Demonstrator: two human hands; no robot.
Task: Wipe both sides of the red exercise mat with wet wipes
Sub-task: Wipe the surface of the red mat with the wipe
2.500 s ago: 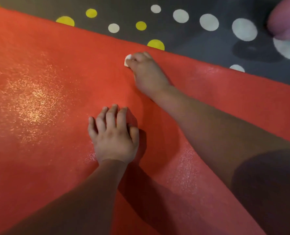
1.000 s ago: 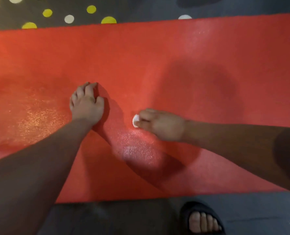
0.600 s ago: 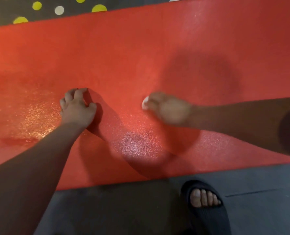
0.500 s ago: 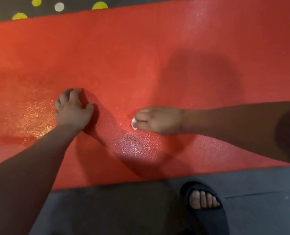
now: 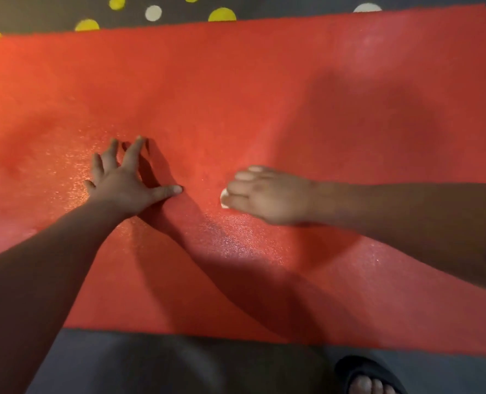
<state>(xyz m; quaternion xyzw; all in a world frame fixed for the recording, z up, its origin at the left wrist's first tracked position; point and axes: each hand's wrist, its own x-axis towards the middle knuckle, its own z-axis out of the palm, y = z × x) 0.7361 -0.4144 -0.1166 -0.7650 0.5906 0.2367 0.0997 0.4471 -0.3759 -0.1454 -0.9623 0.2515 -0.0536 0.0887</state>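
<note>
Pressing left hand (image 5: 125, 183), fingers spread and holding nothing, onto red exercise mat (image 5: 264, 81) spanning mid-frame, gripping white wet wipe (image 5: 224, 199) in right hand (image 5: 270, 196), just right of centre, against mat

Red mat (image 5: 264, 81); white wipe (image 5: 223, 198); dark floor (image 5: 51, 12), yellow-white dots.

Dark grey floor (image 5: 156, 365), dotted rug (image 5: 51, 12).
</note>
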